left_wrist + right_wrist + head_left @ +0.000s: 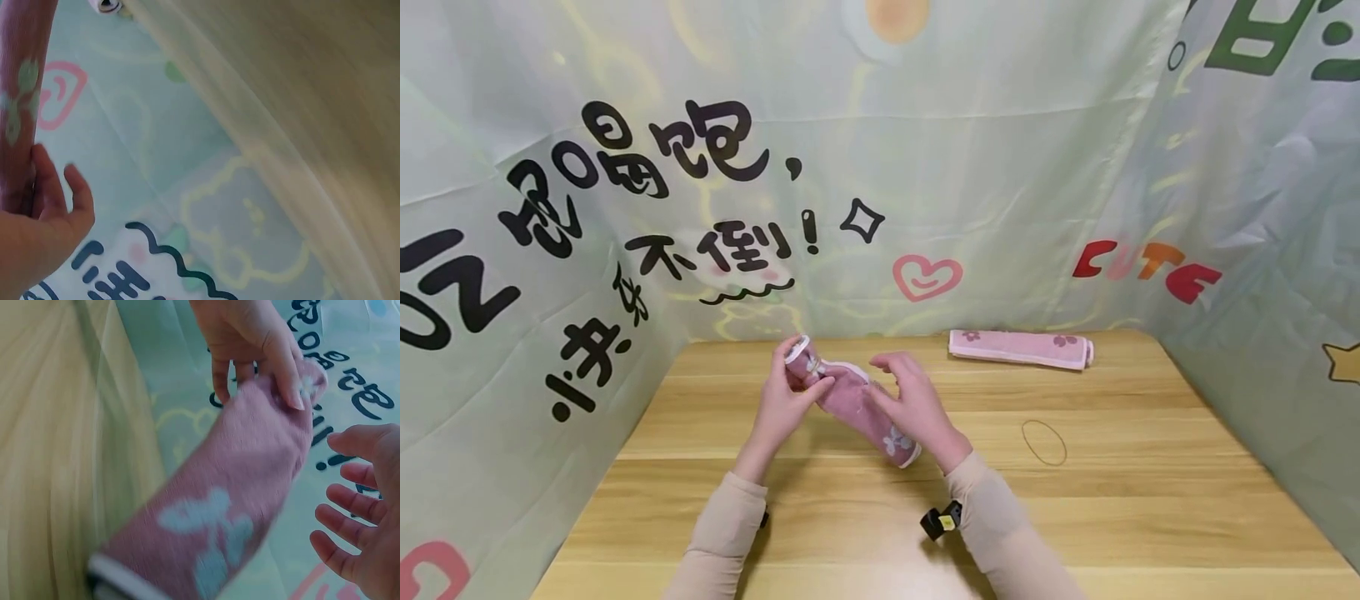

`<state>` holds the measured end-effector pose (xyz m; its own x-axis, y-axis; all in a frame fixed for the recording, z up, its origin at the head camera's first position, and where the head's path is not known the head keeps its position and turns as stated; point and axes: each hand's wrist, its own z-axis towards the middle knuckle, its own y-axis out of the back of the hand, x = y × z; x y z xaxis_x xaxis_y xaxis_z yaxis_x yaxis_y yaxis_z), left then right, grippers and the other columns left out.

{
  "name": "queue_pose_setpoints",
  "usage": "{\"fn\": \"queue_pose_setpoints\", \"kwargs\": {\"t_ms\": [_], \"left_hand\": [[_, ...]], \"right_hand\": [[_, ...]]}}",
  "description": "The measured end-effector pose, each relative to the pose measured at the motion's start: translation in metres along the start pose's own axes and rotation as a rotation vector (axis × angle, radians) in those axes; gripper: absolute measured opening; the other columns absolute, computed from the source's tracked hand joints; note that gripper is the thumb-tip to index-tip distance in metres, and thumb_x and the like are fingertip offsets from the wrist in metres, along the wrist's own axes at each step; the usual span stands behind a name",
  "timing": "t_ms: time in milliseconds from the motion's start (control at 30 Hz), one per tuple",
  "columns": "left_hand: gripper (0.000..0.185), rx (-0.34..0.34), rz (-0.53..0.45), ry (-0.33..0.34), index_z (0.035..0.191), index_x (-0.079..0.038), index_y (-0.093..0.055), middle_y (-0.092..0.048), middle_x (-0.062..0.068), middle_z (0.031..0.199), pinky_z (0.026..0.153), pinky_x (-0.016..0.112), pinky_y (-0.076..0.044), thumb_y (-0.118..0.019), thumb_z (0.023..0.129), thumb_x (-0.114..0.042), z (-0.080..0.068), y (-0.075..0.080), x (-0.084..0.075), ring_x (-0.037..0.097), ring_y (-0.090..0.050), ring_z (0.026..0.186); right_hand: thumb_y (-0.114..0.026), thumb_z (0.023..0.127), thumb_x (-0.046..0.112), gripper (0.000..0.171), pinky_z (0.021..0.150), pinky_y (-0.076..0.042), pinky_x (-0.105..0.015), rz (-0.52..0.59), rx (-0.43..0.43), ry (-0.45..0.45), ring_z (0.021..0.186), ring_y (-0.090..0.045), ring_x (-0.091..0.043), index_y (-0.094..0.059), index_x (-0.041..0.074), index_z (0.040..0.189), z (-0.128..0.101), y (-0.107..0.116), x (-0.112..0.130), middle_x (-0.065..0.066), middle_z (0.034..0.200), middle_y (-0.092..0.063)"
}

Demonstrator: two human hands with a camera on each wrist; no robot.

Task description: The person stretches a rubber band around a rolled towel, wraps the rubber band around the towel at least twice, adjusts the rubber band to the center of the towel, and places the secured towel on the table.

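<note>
My left hand (pixel 781 406) grips a pink towel (pixel 857 407) near its upper end, with fingers and thumb round it. The towel is rolled or folded into a long bundle, with pale flowers and white edging. It slants down to the right above the table, and its lower end with a pale flower shows large in the right wrist view. My right hand (pixel 369 509) is beside the towel, fingers spread and slightly bent, holding nothing. In the right wrist view a gap lies between this hand and the towel.
A second pink towel (pixel 1018 349), rolled up, lies at the back right of the wooden table (pixel 1150 517). In front of it lies a thin rubber band (pixel 1043 442). Printed fabric (pixel 1000 183) hangs behind and at both sides of the table.
</note>
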<state>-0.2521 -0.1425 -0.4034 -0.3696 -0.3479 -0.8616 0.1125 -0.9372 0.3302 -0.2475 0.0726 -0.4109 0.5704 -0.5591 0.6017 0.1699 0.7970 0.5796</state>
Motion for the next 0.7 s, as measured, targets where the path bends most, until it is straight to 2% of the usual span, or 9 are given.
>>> {"fn": "queue_pose_setpoints", "kwargs": {"t_ms": [67, 167, 267, 333, 467, 567, 700], "left_hand": [[0.067, 0.043, 0.026, 0.005, 0.144, -0.004, -0.034, -0.064, 0.022, 0.106, 0.067, 0.02, -0.051, -0.07, 0.088, -0.008, -0.002, 0.006, -0.007, 0.006, -0.057, 0.076], [0.054, 0.075, 0.055, -0.009, 0.14, -0.001, -0.04, -0.065, 0.024, 0.108, 0.066, 0.02, -0.051, -0.064, 0.093, -0.009, 0.0, 0.009, 0.004, 0.008, -0.058, 0.078], [0.046, 0.091, 0.081, -0.005, 0.136, -0.004, -0.046, -0.066, 0.023, 0.104, 0.065, 0.02, -0.05, -0.063, 0.094, -0.012, 0.004, 0.01, 0.019, 0.01, -0.058, 0.077], [0.044, 0.104, 0.095, 0.001, 0.133, -0.007, -0.049, -0.067, 0.02, 0.101, 0.065, 0.021, -0.05, -0.066, 0.092, -0.016, 0.006, 0.01, 0.027, 0.013, -0.059, 0.078], [0.045, 0.125, 0.134, 0.003, 0.128, -0.01, -0.056, -0.067, 0.016, 0.098, 0.063, 0.022, -0.049, -0.073, 0.087, -0.02, 0.006, 0.013, 0.033, 0.016, -0.058, 0.079], [0.046, 0.131, 0.161, 0.002, 0.126, -0.008, -0.059, -0.067, 0.015, 0.098, 0.062, 0.022, -0.049, -0.076, 0.085, -0.02, 0.005, 0.015, 0.034, 0.016, -0.058, 0.078], [0.041, 0.148, 0.179, -0.003, 0.122, -0.008, -0.062, -0.07, 0.012, 0.097, 0.063, 0.023, -0.05, -0.074, 0.086, -0.023, 0.004, 0.018, 0.033, 0.016, -0.059, 0.077]], "right_hand": [[-0.074, 0.085, 0.015, 0.035, 0.091, -0.053, -0.041, -0.006, 0.008, 0.032, 0.107, -0.06, -0.027, -0.062, 0.005, 0.117, 0.0, -0.005, 0.003, -0.012, 0.114, -0.063], [-0.074, 0.084, 0.014, 0.033, 0.093, -0.053, -0.04, -0.028, 0.014, 0.072, 0.105, -0.061, -0.026, -0.062, 0.005, 0.114, -0.001, -0.011, 0.005, -0.011, 0.111, -0.063], [-0.075, 0.084, 0.014, 0.032, 0.092, -0.053, -0.039, -0.049, 0.011, 0.104, 0.104, -0.062, -0.025, -0.063, 0.005, 0.112, -0.004, -0.013, 0.005, -0.01, 0.109, -0.064], [-0.075, 0.084, 0.015, 0.032, 0.093, -0.053, -0.039, -0.06, 0.008, 0.117, 0.104, -0.062, -0.024, -0.063, 0.005, 0.112, -0.005, -0.013, 0.005, -0.009, 0.109, -0.065], [-0.074, 0.086, 0.017, 0.032, 0.093, -0.053, -0.039, -0.07, 0.007, 0.124, 0.106, -0.061, -0.023, -0.062, 0.007, 0.113, -0.007, -0.014, 0.004, -0.007, 0.11, -0.065], [-0.074, 0.086, 0.018, 0.032, 0.094, -0.052, -0.038, -0.077, 0.013, 0.123, 0.106, -0.061, -0.023, -0.062, 0.008, 0.114, -0.007, -0.014, 0.003, -0.007, 0.111, -0.065], [-0.074, 0.085, 0.018, 0.033, 0.093, -0.052, -0.038, -0.099, 0.007, 0.136, 0.105, -0.061, -0.022, -0.062, 0.008, 0.114, -0.008, -0.016, 0.003, -0.006, 0.11, -0.065]]}}
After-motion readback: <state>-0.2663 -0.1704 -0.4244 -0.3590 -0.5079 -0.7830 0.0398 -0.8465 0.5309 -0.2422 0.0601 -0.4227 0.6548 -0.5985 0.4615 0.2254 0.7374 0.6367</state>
